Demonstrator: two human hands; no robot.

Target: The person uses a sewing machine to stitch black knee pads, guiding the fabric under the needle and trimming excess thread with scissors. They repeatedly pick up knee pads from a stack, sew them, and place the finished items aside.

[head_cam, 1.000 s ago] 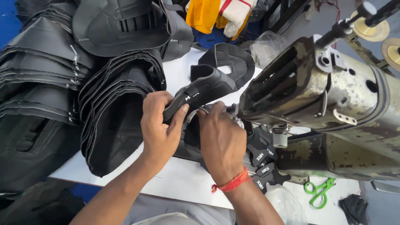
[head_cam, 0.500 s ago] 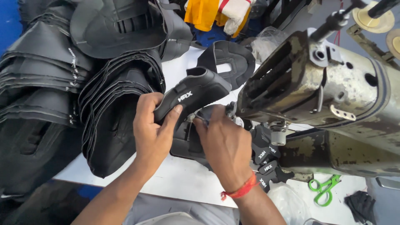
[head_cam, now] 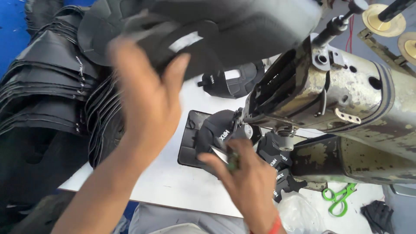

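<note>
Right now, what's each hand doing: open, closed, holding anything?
Left hand: raised and blurred, closed on a black padded piece.
Right hand: holds small snips at the black piece under the sewing machine.

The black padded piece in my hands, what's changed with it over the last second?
The left hand has lifted one black padded piece up and away toward the piles, motion-blurred. The right hand let go of it and now rests on another black padded piece by the worn metal sewing machine, holding small snips. The stacked black pieces and green scissors stayed put.
</note>
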